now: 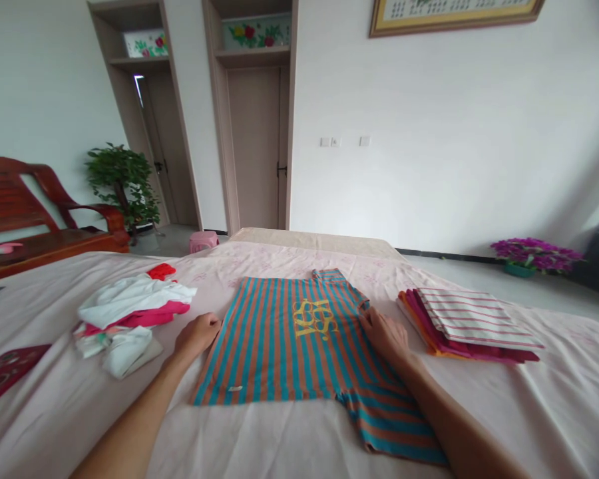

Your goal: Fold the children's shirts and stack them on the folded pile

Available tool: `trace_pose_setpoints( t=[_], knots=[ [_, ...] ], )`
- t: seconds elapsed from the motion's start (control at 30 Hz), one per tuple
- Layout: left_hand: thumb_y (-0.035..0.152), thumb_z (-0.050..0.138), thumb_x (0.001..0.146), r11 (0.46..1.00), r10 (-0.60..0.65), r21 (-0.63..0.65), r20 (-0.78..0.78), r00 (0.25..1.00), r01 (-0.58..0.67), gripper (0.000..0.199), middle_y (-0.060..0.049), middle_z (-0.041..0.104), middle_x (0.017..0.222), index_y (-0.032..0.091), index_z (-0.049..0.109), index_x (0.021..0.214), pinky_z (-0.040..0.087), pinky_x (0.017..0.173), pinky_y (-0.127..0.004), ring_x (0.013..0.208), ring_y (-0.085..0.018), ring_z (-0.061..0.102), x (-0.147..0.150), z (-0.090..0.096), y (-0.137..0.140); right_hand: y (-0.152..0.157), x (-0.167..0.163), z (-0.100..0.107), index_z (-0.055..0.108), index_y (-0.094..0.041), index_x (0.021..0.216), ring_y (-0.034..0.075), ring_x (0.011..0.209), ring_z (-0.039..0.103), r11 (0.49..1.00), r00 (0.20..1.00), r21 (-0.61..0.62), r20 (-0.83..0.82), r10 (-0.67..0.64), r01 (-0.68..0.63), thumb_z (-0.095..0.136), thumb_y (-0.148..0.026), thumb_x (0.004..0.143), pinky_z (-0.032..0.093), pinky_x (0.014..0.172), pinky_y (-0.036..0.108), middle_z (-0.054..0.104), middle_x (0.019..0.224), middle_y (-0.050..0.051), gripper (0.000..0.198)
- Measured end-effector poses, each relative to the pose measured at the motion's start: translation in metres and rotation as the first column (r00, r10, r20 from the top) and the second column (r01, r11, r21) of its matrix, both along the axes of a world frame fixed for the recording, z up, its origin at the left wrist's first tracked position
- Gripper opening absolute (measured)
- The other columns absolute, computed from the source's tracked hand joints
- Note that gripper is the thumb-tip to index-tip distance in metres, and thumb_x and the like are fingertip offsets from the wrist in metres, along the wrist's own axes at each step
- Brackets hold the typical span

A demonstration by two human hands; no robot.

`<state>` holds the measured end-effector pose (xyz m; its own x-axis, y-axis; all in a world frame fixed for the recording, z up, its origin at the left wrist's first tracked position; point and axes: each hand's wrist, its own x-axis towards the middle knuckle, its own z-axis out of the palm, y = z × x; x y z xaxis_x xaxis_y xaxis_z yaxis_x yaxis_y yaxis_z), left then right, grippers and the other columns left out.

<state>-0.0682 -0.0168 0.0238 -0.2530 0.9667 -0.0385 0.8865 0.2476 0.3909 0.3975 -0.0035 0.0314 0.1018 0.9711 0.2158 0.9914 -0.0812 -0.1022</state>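
A T-shirt (269, 339) with blue and brown stripes and yellow lettering lies spread out sideways, its hem to the left and its neck to the right. My left hand (202, 332) is closed at the hem edge, fingers curled on the cloth. At the neck end, my right hand (385, 332) grips the shirt's edge, its fingertips partly hidden. One sleeve (394, 419) stretches toward me under my right forearm; the far sleeve (329, 274) looks partly folded.
Crumpled white and pink clothes (130, 313) lie left, near a dark red patterned item (10, 372). Folded clothes (479, 322) are stacked right on the pink-sheeted surface (279, 439). Beyond are a wooden bench (44, 206), a pink stool (203, 241) and purple flowers (536, 254).
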Motion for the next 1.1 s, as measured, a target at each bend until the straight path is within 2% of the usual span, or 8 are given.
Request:
trace_pose_setpoints(
  t=[0.07, 0.2, 0.47, 0.6, 0.67, 0.8, 0.93, 1.1],
  knots=[
    [0.047, 0.042, 0.087, 1.0, 0.01, -0.007, -0.008, 1.0, -0.01, 0.034, -0.005, 0.075, 0.093, 0.025, 0.067, 0.083, 0.042, 0.065, -0.025, 0.088, -0.022, 0.068, -0.001, 0.001, 0.0, 0.0, 0.005, -0.001, 0.057, -0.024, 0.098, 0.026, 0.085, 0.066, 0.999, 0.999, -0.051, -0.033, -0.021, 0.019, 0.029, -0.051, 0.098, 0.042, 0.071, 0.035, 0.071, 0.09, 0.008, 0.039],
    [0.046, 0.041, 0.087, 0.999, 0.042, -0.022, -0.042, 0.998, -0.043, 0.033, -0.007, 0.075, 0.093, 0.024, 0.066, 0.082, 0.04, 0.062, -0.027, 0.086, -0.024, 0.069, 0.0, 0.003, -0.003, 0.003, 0.014, -0.002, 0.058, -0.024, 0.094, 0.027, 0.086, 0.067, 0.995, 0.999, -0.1, -0.043, -0.014, 0.01, 0.029, -0.053, 0.098, 0.041, 0.067, 0.034, 0.071, 0.091, 0.008, 0.041],
    [0.043, 0.037, 0.089, 0.997, 0.08, -0.011, -0.1, 0.992, -0.081, 0.032, -0.009, 0.074, 0.102, 0.025, 0.064, 0.088, 0.043, 0.067, -0.032, 0.094, -0.029, 0.068, 0.014, 0.01, -0.01, 0.004, 0.017, -0.009, 0.063, -0.025, 0.097, 0.028, 0.088, 0.067, 0.998, 0.997, -0.067, -0.072, 0.012, -0.017, 0.036, -0.054, 0.095, 0.041, 0.066, 0.032, 0.072, 0.092, 0.008, 0.039],
    [0.054, 0.026, 0.093, 0.998, 0.062, 0.006, -0.121, 0.991, -0.062, 0.05, -0.012, 0.073, 0.1, 0.024, 0.065, 0.087, 0.046, 0.073, -0.036, 0.095, -0.03, 0.068, 0.019, 0.008, -0.014, 0.005, 0.026, -0.004, 0.066, -0.025, 0.101, 0.025, 0.091, 0.067, 0.999, 0.983, -0.022, -0.176, -0.051, 0.048, 0.026, -0.05, 0.099, 0.041, 0.068, 0.03, 0.072, 0.097, 0.009, 0.047],
    [0.06, 0.026, 0.091, 0.999, 0.043, 0.011, -0.132, 0.99, -0.042, 0.053, -0.012, 0.073, 0.099, 0.023, 0.065, 0.088, 0.046, 0.072, -0.036, 0.094, -0.03, 0.068, 0.02, 0.004, -0.015, 0.007, 0.032, -0.001, 0.067, -0.024, 0.103, 0.025, 0.095, 0.067, 0.996, 0.975, -0.023, -0.203, -0.091, 0.088, 0.027, -0.047, 0.099, 0.042, 0.07, 0.029, 0.072, 0.1, 0.009, 0.046],
    [0.055, 0.034, 0.089, 0.998, 0.03, 0.057, -0.211, 0.977, -0.018, 0.042, -0.01, 0.07, 0.101, 0.025, 0.064, 0.092, 0.045, 0.068, -0.032, 0.093, -0.027, 0.067, 0.023, -0.007, -0.015, 0.014, 0.035, 0.0, 0.067, -0.022, 0.104, 0.024, 0.099, 0.066, 0.994, 0.968, -0.058, -0.227, -0.104, 0.093, 0.033, -0.048, 0.097, 0.043, 0.075, 0.029, 0.07, 0.107, 0.011, 0.044],
    [0.052, 0.034, 0.09, 0.997, 0.035, 0.073, -0.249, 0.968, -0.018, 0.041, -0.009, 0.067, 0.1, 0.025, 0.064, 0.088, 0.045, 0.068, -0.032, 0.091, -0.026, 0.067, 0.027, -0.01, -0.015, 0.017, 0.03, -0.003, 0.066, -0.022, 0.11, 0.026, 0.098, 0.066, 0.997, 0.98, -0.056, -0.188, -0.066, 0.056, 0.039, -0.055, 0.094, 0.043, 0.075, 0.031, 0.07, 0.11, 0.011, 0.046],
    [0.047, 0.035, 0.092, 0.995, 0.035, 0.103, -0.318, 0.947, -0.002, 0.037, -0.009, 0.066, 0.099, 0.023, 0.063, 0.089, 0.047, 0.07, -0.034, 0.088, -0.026, 0.067, 0.029, -0.007, -0.02, 0.016, 0.032, -0.004, 0.066, -0.022, 0.102, 0.025, 0.091, 0.066, 0.994, 0.987, -0.089, -0.139, -0.075, 0.063, 0.04, -0.041, 0.096, 0.043, 0.073, 0.031, 0.072, 0.095, 0.008, 0.033]
  ],
)
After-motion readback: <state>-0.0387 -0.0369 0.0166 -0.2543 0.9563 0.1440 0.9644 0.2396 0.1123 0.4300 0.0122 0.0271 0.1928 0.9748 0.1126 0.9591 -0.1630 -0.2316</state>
